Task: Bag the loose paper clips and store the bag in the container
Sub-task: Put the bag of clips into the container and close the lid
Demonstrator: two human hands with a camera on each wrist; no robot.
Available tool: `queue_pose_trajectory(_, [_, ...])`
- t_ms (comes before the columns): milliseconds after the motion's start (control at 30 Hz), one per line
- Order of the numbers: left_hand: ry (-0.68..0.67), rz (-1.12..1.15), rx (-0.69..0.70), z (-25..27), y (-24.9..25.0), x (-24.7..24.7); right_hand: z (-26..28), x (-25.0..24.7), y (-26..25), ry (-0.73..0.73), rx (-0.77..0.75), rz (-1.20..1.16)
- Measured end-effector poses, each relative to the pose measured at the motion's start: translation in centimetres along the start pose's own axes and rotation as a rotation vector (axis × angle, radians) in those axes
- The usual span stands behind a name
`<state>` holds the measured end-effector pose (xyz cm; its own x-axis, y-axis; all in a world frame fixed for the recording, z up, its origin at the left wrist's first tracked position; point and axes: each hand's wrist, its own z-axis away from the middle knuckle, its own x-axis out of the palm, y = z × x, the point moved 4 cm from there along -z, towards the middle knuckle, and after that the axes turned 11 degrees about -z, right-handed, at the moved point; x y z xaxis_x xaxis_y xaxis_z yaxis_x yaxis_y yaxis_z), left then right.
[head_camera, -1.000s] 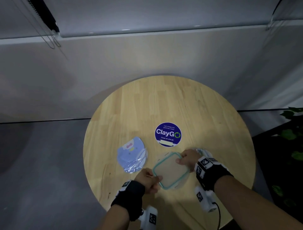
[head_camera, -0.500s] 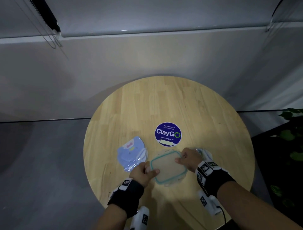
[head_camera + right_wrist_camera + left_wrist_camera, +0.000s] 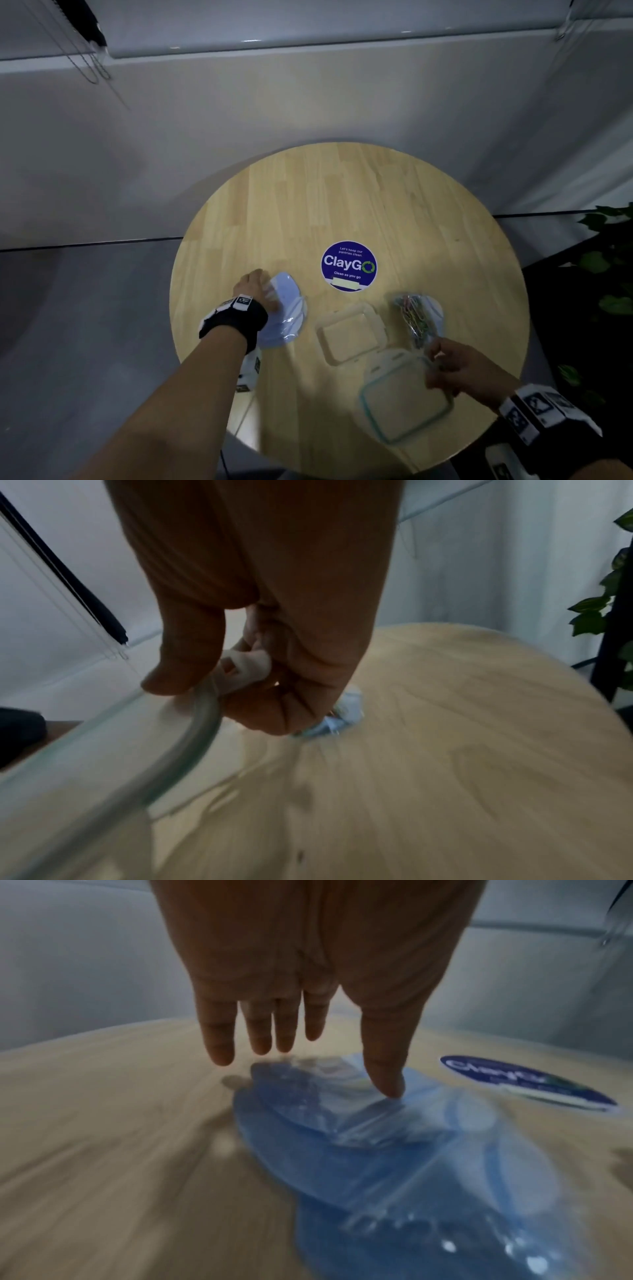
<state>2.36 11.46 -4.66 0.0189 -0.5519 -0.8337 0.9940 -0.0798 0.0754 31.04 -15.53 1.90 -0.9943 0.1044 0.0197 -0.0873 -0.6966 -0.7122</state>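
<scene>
L hand [image 3: 308,969] is reaching flat, fingers straight & spread, thumb tip touching the blue bag [image 3: 286,310], which is lying on the table [image 3: 394,205] left of the ClayGo sticker [image 3: 348,266]. R hand [image 3: 455,365] is pinching the lid [image 3: 406,402] by a corner tab, carrying it near the table edge, below-right of the sticker. Container [image 3: 351,334] is sitting open just below the sticker. Paper clips [image 3: 412,317] are piled on a second pale pouch, right of the container, below-right of the sticker.

Step in hand, imo: parking the lid & picking up the bag. To do it well: be setting the lid flat, apart from the clips so it isn't scattering them; be pinching the bag at its mouth w/ thumb + fingers, since thin film is sliding on wood, then opening it beside the pile
</scene>
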Motion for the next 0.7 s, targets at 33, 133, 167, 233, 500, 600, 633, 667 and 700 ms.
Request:
queue_pose_trajectory(33, [-0.024,-0.089,-0.011,0.3,0.1,0.3,-0.2,0.2,0.9,-0.014,0.046,0.008])
queue_pose_trajectory(133, [-0.092,-0.214,-0.072,0.8,0.1,0.9,-1.6,1.2,2.6,0.029,0.115,0.042])
queue_pose_trajectory(167, [-0.115,-0.228,-0.098,1.1,0.1,1.1,-2.3,1.5,3.0,0.063,0.113,0.048])
queue_pose_trajectory(233, [-0.123,-0.282,-0.111,1.7,0.4,1.4,-3.4,2.3,3.2,0.135,0.101,0.096])
queue_pose_trajectory(500, [-0.186,-0.014,-0.178,4.2,0.7,2.1,-3.3,3.1,0.5,0.402,-0.056,0.642])
queue_pose_trajectory(600, [-0.220,0.109,-0.123,4.8,0.3,1.7,-3.0,4.0,-3.1,0.459,-0.251,0.627])
queue_pose_trajectory(633, [-0.183,0.168,-0.089,5.0,0.2,1.3,-3.1,4.7,-4.6,0.423,-0.337,0.597])
queue_pose_trajectory(667, [-0.160,0.199,-0.051,5.1,0.1,0.8,-3.3,5.6,-6.2,0.372,-0.429,0.560])
queue_pose_trajectory(700, [-0.131,0.196,0.004,5.1,0.1,0.2,-3.6,6.5,-7.8,0.325,-0.516,0.520])
